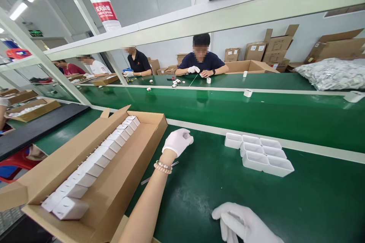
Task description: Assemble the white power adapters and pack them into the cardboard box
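My left hand (178, 141), in a white glove with a bead bracelet at the wrist, is curled closed just right of the long cardboard box (137, 148); I cannot make out anything inside the fingers. A row of several small white boxes (94, 165) fills the left side of that cardboard box. My right hand (242, 224), also gloved, rests flat on the green mat (199, 190) near the front edge, fingers spread and holding nothing. A cluster of open white plastic trays (259, 152) sits on the mat to the right of my left hand.
A green conveyor belt (256, 112) runs across beyond the mat with small white parts (248, 92) on it. Several people sit working on the far side. Cardboard boxes (273, 49) are stacked behind them. A bag of white parts (333, 73) lies at the right. A water bottle (99, 0) hangs overhead.
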A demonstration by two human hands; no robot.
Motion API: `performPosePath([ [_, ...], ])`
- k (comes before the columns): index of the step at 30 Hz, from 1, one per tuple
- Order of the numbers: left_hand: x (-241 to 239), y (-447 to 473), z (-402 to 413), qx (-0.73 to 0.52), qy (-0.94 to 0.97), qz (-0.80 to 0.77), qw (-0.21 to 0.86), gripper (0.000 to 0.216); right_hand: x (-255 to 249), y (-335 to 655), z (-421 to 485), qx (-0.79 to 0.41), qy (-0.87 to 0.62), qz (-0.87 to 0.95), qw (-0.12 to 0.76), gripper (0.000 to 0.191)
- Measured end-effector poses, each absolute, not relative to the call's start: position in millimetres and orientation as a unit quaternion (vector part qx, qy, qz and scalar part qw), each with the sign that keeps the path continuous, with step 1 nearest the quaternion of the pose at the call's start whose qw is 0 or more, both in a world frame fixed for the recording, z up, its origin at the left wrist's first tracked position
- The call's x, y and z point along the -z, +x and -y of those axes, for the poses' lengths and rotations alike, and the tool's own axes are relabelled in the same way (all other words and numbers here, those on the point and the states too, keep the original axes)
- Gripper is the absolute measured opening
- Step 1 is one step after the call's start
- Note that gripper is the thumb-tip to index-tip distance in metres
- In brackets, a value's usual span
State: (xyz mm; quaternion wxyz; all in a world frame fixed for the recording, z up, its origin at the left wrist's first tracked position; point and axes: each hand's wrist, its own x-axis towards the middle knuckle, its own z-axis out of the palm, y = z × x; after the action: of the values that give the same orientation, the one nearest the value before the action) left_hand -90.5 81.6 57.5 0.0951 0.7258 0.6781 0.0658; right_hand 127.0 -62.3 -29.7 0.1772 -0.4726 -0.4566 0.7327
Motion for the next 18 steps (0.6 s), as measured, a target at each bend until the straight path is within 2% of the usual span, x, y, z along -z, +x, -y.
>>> performPosePath([
  [10, -52, -47, -37, 0.003, 0.872, -0.47, 0.135, 0.012, 36, 126, 59, -0.738, -0.443, 0.482, 0.167, 0.068],
  [18, -16, -40, -30, 0.03, 0.89, -0.436, 0.126, 0.007, 34, 125, 62, -0.728, -0.452, 0.481, 0.184, 0.067],
])
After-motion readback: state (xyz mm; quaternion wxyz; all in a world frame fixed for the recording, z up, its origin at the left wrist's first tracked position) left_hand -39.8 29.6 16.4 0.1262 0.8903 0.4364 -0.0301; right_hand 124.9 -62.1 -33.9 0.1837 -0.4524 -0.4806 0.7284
